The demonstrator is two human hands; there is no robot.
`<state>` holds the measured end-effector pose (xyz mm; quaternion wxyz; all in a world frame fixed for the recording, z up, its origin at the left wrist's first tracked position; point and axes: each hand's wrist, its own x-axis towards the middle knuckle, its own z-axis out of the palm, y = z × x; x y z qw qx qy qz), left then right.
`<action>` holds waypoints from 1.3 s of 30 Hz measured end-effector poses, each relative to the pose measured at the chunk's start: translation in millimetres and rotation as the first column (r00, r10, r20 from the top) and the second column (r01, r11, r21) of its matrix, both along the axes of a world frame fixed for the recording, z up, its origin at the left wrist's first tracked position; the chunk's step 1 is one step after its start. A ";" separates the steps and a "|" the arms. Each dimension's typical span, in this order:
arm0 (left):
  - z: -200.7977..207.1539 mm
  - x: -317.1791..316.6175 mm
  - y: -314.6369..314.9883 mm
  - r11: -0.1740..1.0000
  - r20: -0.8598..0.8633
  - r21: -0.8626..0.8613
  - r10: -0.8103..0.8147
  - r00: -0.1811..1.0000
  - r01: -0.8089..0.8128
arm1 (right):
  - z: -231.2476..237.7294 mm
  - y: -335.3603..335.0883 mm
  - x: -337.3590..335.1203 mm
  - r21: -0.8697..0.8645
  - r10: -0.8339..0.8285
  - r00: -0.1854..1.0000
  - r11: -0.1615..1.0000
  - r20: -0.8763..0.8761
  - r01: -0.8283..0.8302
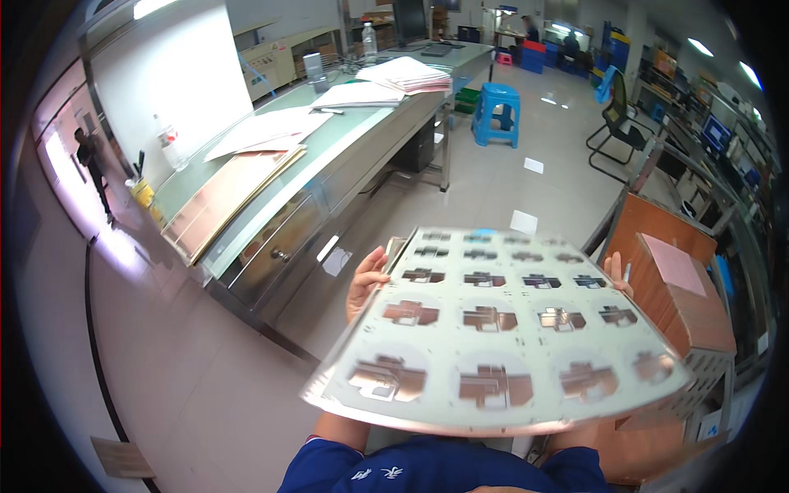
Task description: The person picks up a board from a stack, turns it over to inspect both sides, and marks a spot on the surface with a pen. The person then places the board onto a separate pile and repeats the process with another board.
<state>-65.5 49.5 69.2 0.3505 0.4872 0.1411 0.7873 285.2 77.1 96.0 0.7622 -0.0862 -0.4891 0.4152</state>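
A large pale circuit board panel (448,338) with rows of copper-coloured patterns is held up in front of my body. It tilts, with its near edge low and close to me. My left hand (366,283) grips its left edge, fingers curled up at the side. On the opposite edge my right hand (618,275) holds it, with only the fingertips showing. The palms and most of both forearms are hidden under the panel. Something thin and pale shows at the far left corner, beside my left fingers; I cannot tell whether it is another panel.
A glass-topped workbench (345,123) stands ahead to the left, bearing papers (271,131), copper-coloured sheets (238,193) and bottles. Blue stools (497,113) and a black chair (616,123) are farther off. A brown cabinet (690,316) is close at right. People are in the distance.
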 end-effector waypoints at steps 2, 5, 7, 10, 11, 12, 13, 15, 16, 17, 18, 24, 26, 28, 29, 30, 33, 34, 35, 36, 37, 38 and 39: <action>-2.7 5.7 -5.5 0.973 0.149 -0.226 -0.022 0.989 0.055 | -2.3 5.8 -12.3 -0.025 0.231 0.958 0.971 -0.168 -0.238; -6.4 2.8 -18.8 0.872 0.176 -0.407 -0.217 0.960 0.272 | -9.7 9.1 -23.1 -0.095 0.507 0.796 0.821 -0.332 -0.563; -9.2 -1.3 -27.1 0.787 0.373 -0.377 -0.354 0.858 0.488 | -16.5 7.4 -26.4 -0.110 0.576 0.731 0.753 -0.366 -0.648; -13.1 -6.7 -30.3 0.630 0.570 -0.282 -0.497 0.655 0.724 | -25.4 7.8 -29.9 -0.113 0.625 0.675 0.696 -0.392 -0.709; -14.9 -6.6 -31.2 0.641 0.569 -0.280 -0.489 0.661 0.715 | -27.3 7.6 -30.8 -0.109 0.639 0.659 0.680 -0.398 -0.725; -17.2 -5.8 -31.5 0.641 0.553 -0.323 -0.469 0.688 0.696 | -29.1 8.4 -32.0 -0.106 0.650 0.645 0.666 -0.402 -0.738; -19.7 -4.4 -32.9 0.625 0.548 -0.341 -0.476 0.688 0.703 | -30.2 8.2 -32.1 -0.102 0.661 0.633 0.655 -0.403 -0.748; -24.7 -3.9 -34.2 0.616 0.520 -0.393 -0.464 0.718 0.683 | -31.1 9.1 -31.4 -0.097 0.673 0.614 0.638 -0.412 -0.764; -27.0 -4.2 -35.0 0.618 0.494 -0.431 -0.448 0.745 0.657 | -31.5 9.1 -30.8 -0.094 0.677 0.609 0.633 -0.414 -0.768; -29.3 -3.9 -34.6 0.611 0.481 -0.463 -0.435 0.761 0.642 | -31.5 9.5 -28.4 -0.090 0.677 0.608 0.635 -0.414 -0.768; -31.2 -3.9 -35.0 0.596 0.477 -0.463 -0.456 0.752 0.655 | -31.5 9.2 -26.0 -0.090 0.678 0.610 0.636 -0.411 -0.767; -34.1 -10.9 -37.1 0.669 0.460 -0.458 -0.386 0.800 0.586 | -32.0 2.7 -4.9 -0.101 0.674 0.638 0.654 -0.373 -0.750; -34.0 -12.7 -38.3 0.674 0.462 -0.465 -0.368 0.807 0.574 | -31.2 -0.5 2.1 -0.156 0.597 0.755 0.747 -0.270 -0.646; -34.8 -13.1 -39.3 0.694 0.488 -0.462 -0.320 0.812 0.551 | -30.2 -5.7 9.1 -0.249 0.475 0.851 0.816 -0.224 -0.521; -35.7 -13.2 -39.5 0.698 0.477 -0.445 -0.345 0.808 0.561 | -30.6 -6.5 10.5 -0.241 0.478 0.852 0.820 -0.211 -0.520; -36.7 -12.9 -39.9 0.717 0.462 -0.435 -0.342 0.818 0.545 | -31.4 -8.7 11.6 -0.251 0.460 0.861 0.826 -0.219 -0.505; -40.1 -11.8 -38.8 0.747 0.438 -0.426 -0.324 0.839 0.511 | -33.6 -13.9 13.6 -0.267 0.408 0.884 0.847 -0.230 -0.460; -41.2 -11.4 -38.6 0.754 0.437 -0.434 -0.302 0.847 0.493 | -34.5 -15.0 13.6 -0.269 0.407 0.883 0.846 -0.235 -0.461; -41.9 -11.3 -38.2 0.758 0.428 -0.427 -0.311 0.849 0.493 | -35.1 -15.9 13.8 -0.271 0.406 0.882 0.844 -0.241 -0.462; -42.6 -11.3 -38.0 0.768 0.405 -0.427 -0.309 0.860 0.477 | -35.8 -16.7 13.9 -0.265 0.413 0.880 0.844 -0.236 -0.467; -43.0 -10.7 -37.8 0.779 0.382 -0.425 -0.308 0.871 0.461 | -36.4 -17.1 14.8 -0.260 0.402 0.885 0.851 -0.236 -0.456; -43.2 -9.8 -37.7 0.775 0.378 -0.422 -0.321 0.868 0.470 | -37.3 -17.2 15.7 -0.276 0.395 0.890 0.850 -0.229 -0.449; -43.1 -8.6 -37.7 0.780 0.378 -0.426 -0.308 0.873 0.459 | -38.6 -17.4 16.9 -0.292 0.390 0.894 0.848 -0.222 -0.443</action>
